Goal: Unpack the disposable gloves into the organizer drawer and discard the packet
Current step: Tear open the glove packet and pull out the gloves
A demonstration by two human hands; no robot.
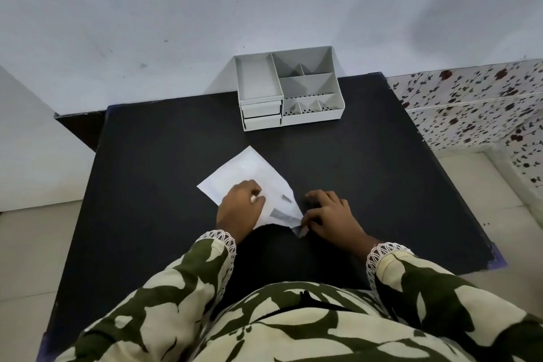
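A flat white glove packet lies tilted on the black table, near its front middle. My left hand presses down on the packet's near half with curled fingers. My right hand pinches the packet's near right corner, where a small torn grey flap sticks out. A white plastic organizer stands at the table's far edge against the wall. Its two small drawers are stacked at its front left and both are closed. No gloves are visible outside the packet.
The organizer's open top compartments look empty. A pale wall rises behind the table. A floral-patterned surface lies to the right and pale floor tiles to the left. My patterned sleeves and lap fill the bottom of the view.
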